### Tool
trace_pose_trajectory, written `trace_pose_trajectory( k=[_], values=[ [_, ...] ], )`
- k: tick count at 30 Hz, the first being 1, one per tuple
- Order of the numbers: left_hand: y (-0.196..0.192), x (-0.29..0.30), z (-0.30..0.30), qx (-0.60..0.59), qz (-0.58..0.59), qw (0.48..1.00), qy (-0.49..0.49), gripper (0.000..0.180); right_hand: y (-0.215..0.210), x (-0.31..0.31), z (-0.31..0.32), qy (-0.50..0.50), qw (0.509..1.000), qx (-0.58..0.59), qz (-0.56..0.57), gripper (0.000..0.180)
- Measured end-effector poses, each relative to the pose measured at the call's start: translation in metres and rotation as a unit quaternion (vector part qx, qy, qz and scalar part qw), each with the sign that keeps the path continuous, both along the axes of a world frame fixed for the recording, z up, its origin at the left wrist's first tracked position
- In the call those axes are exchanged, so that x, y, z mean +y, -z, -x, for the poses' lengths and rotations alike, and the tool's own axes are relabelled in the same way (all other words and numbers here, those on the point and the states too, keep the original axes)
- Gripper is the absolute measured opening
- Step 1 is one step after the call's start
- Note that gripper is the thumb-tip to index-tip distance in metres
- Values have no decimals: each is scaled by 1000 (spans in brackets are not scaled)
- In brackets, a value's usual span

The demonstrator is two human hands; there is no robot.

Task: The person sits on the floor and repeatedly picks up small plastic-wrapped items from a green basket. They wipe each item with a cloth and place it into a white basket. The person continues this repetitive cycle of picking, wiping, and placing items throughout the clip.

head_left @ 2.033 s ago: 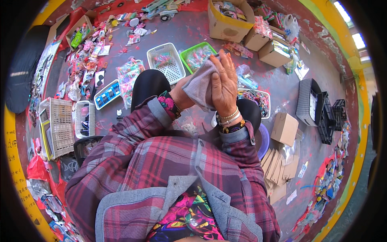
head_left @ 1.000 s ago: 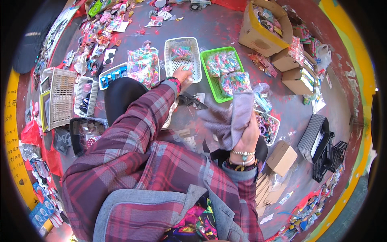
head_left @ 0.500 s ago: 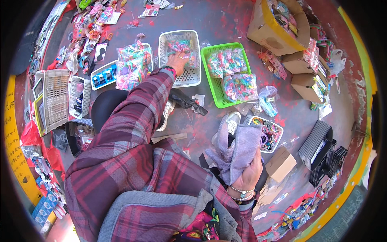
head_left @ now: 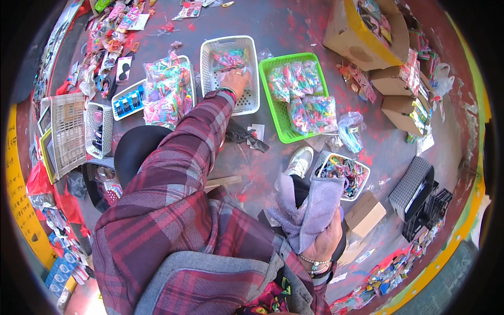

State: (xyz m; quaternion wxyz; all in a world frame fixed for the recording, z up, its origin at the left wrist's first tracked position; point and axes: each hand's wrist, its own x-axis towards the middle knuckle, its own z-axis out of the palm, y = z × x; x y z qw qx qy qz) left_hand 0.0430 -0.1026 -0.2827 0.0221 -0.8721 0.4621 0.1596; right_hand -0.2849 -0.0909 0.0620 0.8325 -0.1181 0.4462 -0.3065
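Note:
My left hand [head_left: 236,83] reaches into a white perforated basket [head_left: 208,84], its fingers bent down over the small clear bags of colourful items there. One such bag [head_left: 229,59] lies beyond the fingertips; another is mostly covered by the hand, and the fingertips are hidden. At the lower right, my right hand [head_left: 326,237] is closed round a greyish-purple fluffy cloth [head_left: 307,210], which hangs over my knee. Just right of the white basket, a bright green basket [head_left: 283,123] holds several similar bags [head_left: 310,113].
Left of the white basket stand a heap of filled bags [head_left: 167,86] and a tray of blue-carded items [head_left: 128,102]. A basket of hair ties [head_left: 344,170] is beside my shoe [head_left: 301,160]. Cardboard boxes [head_left: 362,31] and a black crate [head_left: 425,210] stand at right. Loose packets lie along the edges.
My left hand has shifted right and slightly nearer within the white basket, covering more of the nearer bag. My right hand still grips the cloth, which has moved slightly down.

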Motion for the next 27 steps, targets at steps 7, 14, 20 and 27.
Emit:
trace_pose_trajectory(
  k=[7,14,20,27],
  values=[
    [-7,8,-6,-17,56,997,-45,44,3,2,18,9,999,-50,18,40],
    [-63,-60,34,42,324,942,82,25,-10,-31,66,1,898,-360,253,43],
    [-44,-96,139,137,221,884,388,22,-25,-29,77,145,949,-215,180,43],
    [-8,-97,173,43,215,849,481,34,-27,-35,88,154,962,-180,134,43]
  ],
)
